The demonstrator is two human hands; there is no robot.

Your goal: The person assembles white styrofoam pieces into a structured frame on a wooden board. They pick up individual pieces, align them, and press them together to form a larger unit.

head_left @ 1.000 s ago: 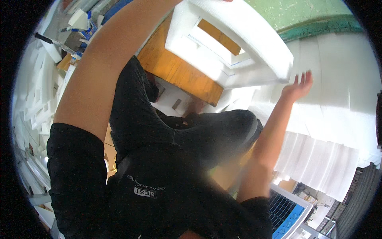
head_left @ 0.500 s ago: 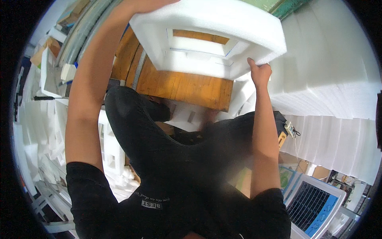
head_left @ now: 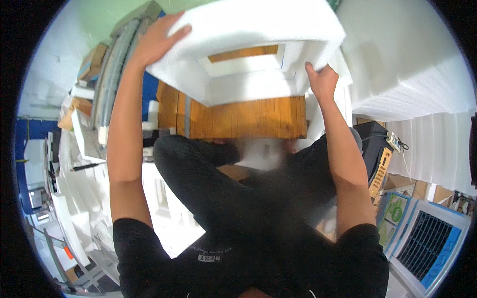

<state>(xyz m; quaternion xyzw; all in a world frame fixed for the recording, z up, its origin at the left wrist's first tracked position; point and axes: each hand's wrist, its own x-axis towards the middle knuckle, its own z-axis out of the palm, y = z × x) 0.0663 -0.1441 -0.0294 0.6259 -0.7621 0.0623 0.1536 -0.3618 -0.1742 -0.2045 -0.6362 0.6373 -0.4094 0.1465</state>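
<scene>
A thick white foam frame (head_left: pixel 258 22) with a rectangular opening stands tilted over a wooden bench (head_left: pixel 248 119) in front of me. My left hand (head_left: pixel 158 42) grips its upper left end, the thumb apart from the fingers on the outer face. At the lower right side, my right hand (head_left: pixel 324 84) is closed on the frame's edge with the thumb up, its other fingers partly hidden. Blue lines mark the inner edges of the opening, and the bench's wood shows through it.
Tall stacks of white foam sheets (head_left: pixel 407 64) rise on the right. Below them are a black box with a yellow panel (head_left: pixel 380 171) and a white-and-blue fan heater or cooler (head_left: pixel 430 243). Grey rolls (head_left: pixel 117 69) lean at the left, near white foam scraps (head_left: pixel 79 198).
The foam frame has shifted slightly left and tilted differently. My left hand now shows fully on its left end. My head view has turned, and my right hand keeps its hold.
</scene>
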